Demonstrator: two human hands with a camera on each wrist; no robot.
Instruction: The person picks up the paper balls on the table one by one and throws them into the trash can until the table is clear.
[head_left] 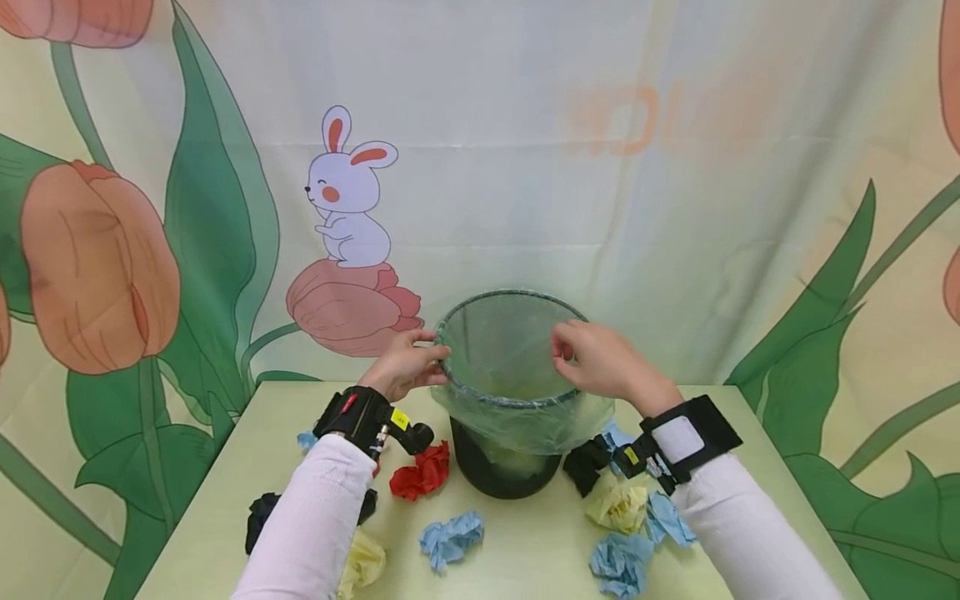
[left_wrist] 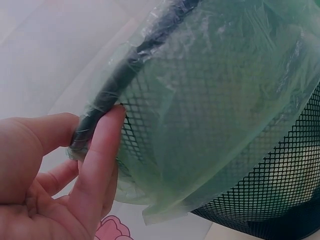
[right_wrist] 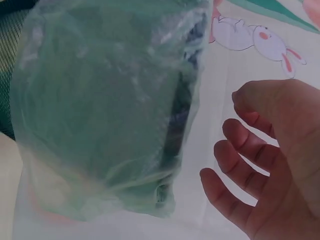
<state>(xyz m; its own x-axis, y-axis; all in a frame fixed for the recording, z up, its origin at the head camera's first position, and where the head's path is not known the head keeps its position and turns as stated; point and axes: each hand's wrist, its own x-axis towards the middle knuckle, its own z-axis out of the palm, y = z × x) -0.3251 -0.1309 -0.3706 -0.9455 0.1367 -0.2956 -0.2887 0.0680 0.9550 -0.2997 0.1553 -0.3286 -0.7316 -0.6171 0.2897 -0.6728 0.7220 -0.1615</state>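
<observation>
Head view. A mesh bin (head_left: 495, 467) with a green liner (head_left: 517, 425) folded over its rim stands on the surface (head_left: 528, 562), midway between the left and right edges; the front edge is cut off. The left hand (head_left: 405, 365) pinches the rim at its left. The right hand (head_left: 603, 358), fingers curled, covers part of the rim's right. Red paper (head_left: 422, 473) lies just left of the bin. Toward the left edge, black paper (head_left: 258, 521) and yellow paper (head_left: 364, 560) are partly hidden by the left sleeve (head_left: 307, 521). Crumpled black, yellow and blue pieces (head_left: 621, 562) lie toward the right edge.

Left wrist view. Thumb and fingers grasp the rim and liner together. The mesh is sharp below the liner's hem, dim behind it; a pale patch within cannot be identified.

Right wrist view. The fingers are loosely bent and released, apart from the liner. The rim appears only as a blurred dark band through the plastic; most of the bin is out of frame.
</observation>
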